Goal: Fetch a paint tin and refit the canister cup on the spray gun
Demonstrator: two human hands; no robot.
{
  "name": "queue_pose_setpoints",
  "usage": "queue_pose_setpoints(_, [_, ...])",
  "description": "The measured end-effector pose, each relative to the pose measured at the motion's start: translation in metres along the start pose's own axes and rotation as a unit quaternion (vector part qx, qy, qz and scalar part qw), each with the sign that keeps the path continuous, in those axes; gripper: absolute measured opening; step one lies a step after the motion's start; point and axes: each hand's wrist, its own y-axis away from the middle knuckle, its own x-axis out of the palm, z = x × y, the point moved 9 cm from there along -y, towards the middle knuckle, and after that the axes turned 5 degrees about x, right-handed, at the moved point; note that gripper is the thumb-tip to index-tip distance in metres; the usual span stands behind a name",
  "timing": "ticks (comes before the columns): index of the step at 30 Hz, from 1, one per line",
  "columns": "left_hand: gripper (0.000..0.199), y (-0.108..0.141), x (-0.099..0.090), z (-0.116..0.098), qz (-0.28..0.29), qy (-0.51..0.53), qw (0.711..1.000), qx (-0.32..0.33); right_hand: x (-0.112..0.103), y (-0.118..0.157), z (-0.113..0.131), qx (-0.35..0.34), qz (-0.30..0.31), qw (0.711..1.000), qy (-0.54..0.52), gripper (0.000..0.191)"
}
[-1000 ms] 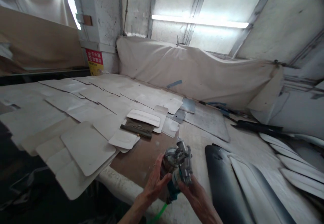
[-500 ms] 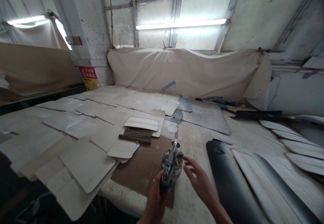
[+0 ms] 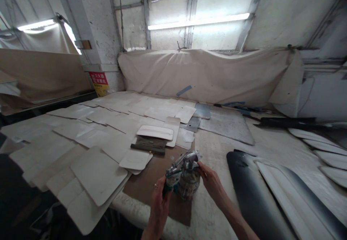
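A metal spray gun with a paint-stained cup (image 3: 189, 184) is held up over the brown board (image 3: 141, 187) at the table's front edge. My left hand (image 3: 159, 200) is wrapped round its teal handle, with a ring showing on one finger. On the gun's other side, the fingers of my right hand (image 3: 208, 178) are closed against the metal near the nozzle end. Beyond the gun lies a dark olive wallet-like piece (image 3: 149, 145) with a white panel (image 3: 155, 132) against its far side.
Overlapping pale sheets (image 3: 99, 175) cover the left of the table. A black panel with a white strip (image 3: 252, 182) lies at the right, with white curved pieces (image 3: 330, 158) beyond. A beige cloth (image 3: 217, 73) hangs at the back.
The spray gun has turned so its nozzle end points right rather than away. My right hand, apart from it before, now touches the gun. The view has shifted slightly.
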Motion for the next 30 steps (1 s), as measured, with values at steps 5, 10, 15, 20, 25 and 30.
queue_pose_setpoints(5, [0.037,-0.006,-0.002,0.004,-0.011,-0.010,1.000,-0.008,0.000,-0.002,-0.003,0.000,-0.007,1.000,-0.006,0.042])
queue_pose_setpoints(10, [0.039,-0.005,-0.001,0.007,-0.021,-0.020,0.999,-0.017,-0.002,-0.004,-0.002,0.006,-0.009,1.000,-0.023,0.039])
queue_pose_setpoints(15, [0.039,-0.004,-0.001,0.010,-0.023,-0.011,0.999,-0.023,-0.004,-0.003,0.002,0.013,-0.003,0.999,-0.041,0.039])
queue_pose_setpoints(20, [0.042,-0.004,0.002,0.020,-0.018,0.002,0.998,-0.053,-0.001,0.001,0.003,0.032,-0.008,0.997,-0.064,0.042])
queue_pose_setpoints(25, [0.044,-0.007,0.006,0.023,0.028,0.035,0.996,-0.080,0.003,0.016,-0.015,0.105,-0.041,0.985,-0.130,0.070])
queue_pose_setpoints(30, [0.075,-0.021,0.015,0.000,0.158,0.128,0.975,-0.090,0.017,0.044,-0.034,0.199,-0.093,0.950,-0.222,0.091])
